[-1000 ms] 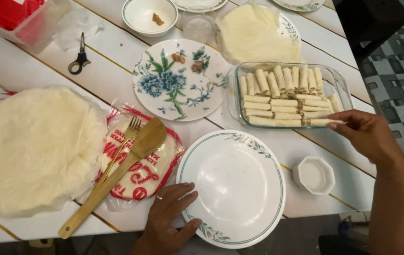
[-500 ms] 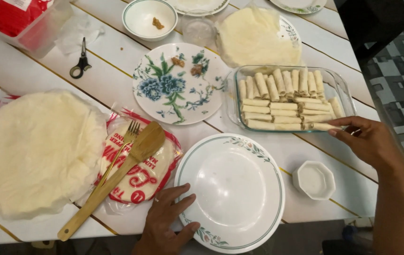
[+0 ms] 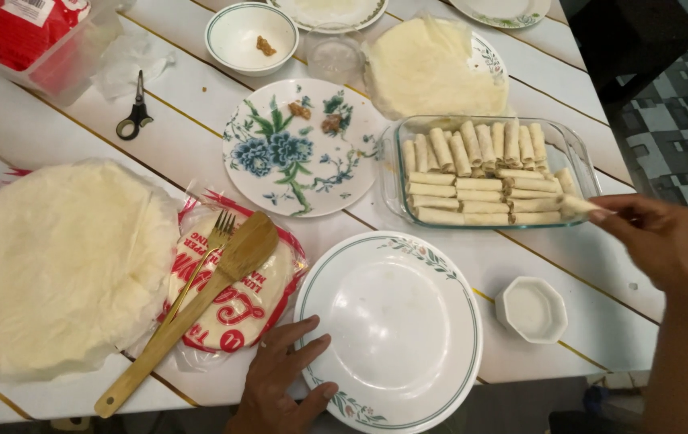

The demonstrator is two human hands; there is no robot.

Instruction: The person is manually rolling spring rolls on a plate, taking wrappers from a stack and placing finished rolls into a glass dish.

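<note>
Right hand (image 3: pixel 657 241) pinches a pale rolled wrapper (image 3: pixel 575 206) at the clear glass dish's (image 3: pixel 569 153) right wall; placing step, needs lowering alongside rolls. Left hand (image 3: pixel 279 386), fingers spread, steadies the white floral-rimmed plate (image 3: pixel 392 321).

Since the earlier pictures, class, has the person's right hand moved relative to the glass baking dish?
Yes. The right hand, holding a roll, has shifted slightly along the near right corner of the glass baking dish, staying at its rim.
</note>
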